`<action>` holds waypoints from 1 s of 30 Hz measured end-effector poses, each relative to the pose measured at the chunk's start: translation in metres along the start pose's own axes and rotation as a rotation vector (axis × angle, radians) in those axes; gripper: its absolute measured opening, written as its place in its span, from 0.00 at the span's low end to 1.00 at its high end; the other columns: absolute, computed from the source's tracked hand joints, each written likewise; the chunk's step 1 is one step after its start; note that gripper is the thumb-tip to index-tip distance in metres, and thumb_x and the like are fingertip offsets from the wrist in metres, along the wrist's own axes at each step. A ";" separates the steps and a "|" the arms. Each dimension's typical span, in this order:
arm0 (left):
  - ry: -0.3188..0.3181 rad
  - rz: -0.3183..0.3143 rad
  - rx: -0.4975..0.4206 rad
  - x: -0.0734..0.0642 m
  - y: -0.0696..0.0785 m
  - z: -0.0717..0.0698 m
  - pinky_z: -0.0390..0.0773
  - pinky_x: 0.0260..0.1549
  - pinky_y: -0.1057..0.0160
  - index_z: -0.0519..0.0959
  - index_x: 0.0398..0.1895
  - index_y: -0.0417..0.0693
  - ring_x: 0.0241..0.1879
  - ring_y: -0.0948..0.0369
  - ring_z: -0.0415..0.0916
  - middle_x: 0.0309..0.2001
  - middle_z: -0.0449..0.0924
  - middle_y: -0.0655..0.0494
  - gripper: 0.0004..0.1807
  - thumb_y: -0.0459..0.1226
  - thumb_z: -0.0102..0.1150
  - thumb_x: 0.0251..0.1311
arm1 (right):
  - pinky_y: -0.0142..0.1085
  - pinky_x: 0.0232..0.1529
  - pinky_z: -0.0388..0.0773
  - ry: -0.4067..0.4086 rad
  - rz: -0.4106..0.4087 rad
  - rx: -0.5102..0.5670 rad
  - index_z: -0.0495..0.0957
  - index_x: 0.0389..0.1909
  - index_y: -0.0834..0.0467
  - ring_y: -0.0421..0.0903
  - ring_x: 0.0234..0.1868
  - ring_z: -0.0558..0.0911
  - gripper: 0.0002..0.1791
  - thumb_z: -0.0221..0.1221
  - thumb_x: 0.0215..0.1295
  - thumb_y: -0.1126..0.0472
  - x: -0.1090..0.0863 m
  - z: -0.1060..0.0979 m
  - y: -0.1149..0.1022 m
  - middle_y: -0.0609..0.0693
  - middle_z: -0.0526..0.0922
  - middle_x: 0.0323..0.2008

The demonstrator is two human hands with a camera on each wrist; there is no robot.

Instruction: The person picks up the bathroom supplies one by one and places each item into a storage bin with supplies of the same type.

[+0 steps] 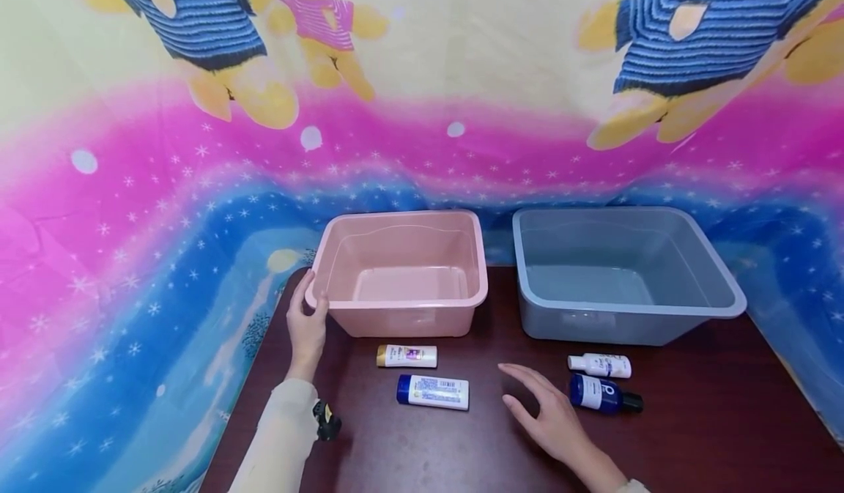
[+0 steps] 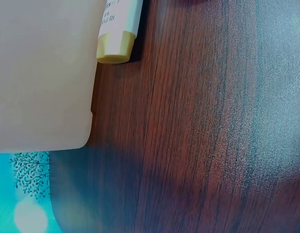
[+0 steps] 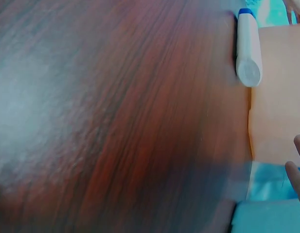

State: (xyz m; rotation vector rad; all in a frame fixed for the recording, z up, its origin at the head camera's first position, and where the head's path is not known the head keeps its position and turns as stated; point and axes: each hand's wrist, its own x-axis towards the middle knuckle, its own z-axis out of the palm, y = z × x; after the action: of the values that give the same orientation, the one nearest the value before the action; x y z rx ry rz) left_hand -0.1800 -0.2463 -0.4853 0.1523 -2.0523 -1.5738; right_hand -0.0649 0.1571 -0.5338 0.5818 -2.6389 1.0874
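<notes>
My left hand (image 1: pixel 308 332) is at the front left corner of a pink plastic basin (image 1: pixel 402 321), thumb and fingers on either side of the rim corner. My right hand (image 1: pixel 550 420) hovers over the table with its fingers extended and holds nothing; its fingertips (image 3: pixel 296 177) show at the edge of the right wrist view. Between the hands lie a white bottle with a gold cap (image 1: pixel 406 356) and a white bottle with a blue cap (image 1: pixel 433 392). Right of my right hand lie a small white bottle (image 1: pixel 600 365) and a dark blue bottle with a black cap (image 1: pixel 604 394).
A grey-blue basin (image 1: pixel 593 324) stands right of the pink one, a narrow gap between them. Both rest near the back of the dark wooden table (image 1: pixel 395 456). Behind it hangs a colourful printed cloth (image 1: pixel 422 156).
</notes>
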 end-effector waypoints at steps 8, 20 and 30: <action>0.017 -0.034 0.012 0.003 -0.020 0.003 0.57 0.63 0.55 0.69 0.63 0.61 0.65 0.62 0.58 0.64 0.66 0.63 0.25 0.40 0.56 0.61 | 0.36 0.54 0.68 -0.051 -0.050 0.008 0.69 0.61 0.41 0.38 0.58 0.71 0.27 0.62 0.59 0.55 0.008 0.013 -0.005 0.37 0.73 0.57; 0.006 -0.069 -0.058 0.000 -0.005 0.001 0.56 0.63 0.51 0.71 0.63 0.54 0.65 0.57 0.58 0.64 0.67 0.58 0.26 0.37 0.57 0.59 | 0.32 0.56 0.67 -0.048 -0.125 0.069 0.72 0.59 0.43 0.36 0.58 0.71 0.29 0.66 0.54 0.58 0.015 0.039 -0.019 0.36 0.74 0.56; 0.047 -0.051 -0.016 0.004 -0.021 0.004 0.59 0.62 0.55 0.71 0.60 0.66 0.64 0.63 0.60 0.62 0.68 0.65 0.24 0.41 0.58 0.59 | 0.38 0.54 0.71 -0.072 -0.148 0.062 0.73 0.58 0.44 0.34 0.57 0.71 0.26 0.64 0.57 0.52 0.024 0.052 -0.027 0.33 0.73 0.56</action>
State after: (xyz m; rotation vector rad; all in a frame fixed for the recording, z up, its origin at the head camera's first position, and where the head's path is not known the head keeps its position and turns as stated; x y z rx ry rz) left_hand -0.1901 -0.2513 -0.5042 0.2356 -2.0142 -1.6020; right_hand -0.0776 0.0957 -0.5450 0.8298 -2.5808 1.1265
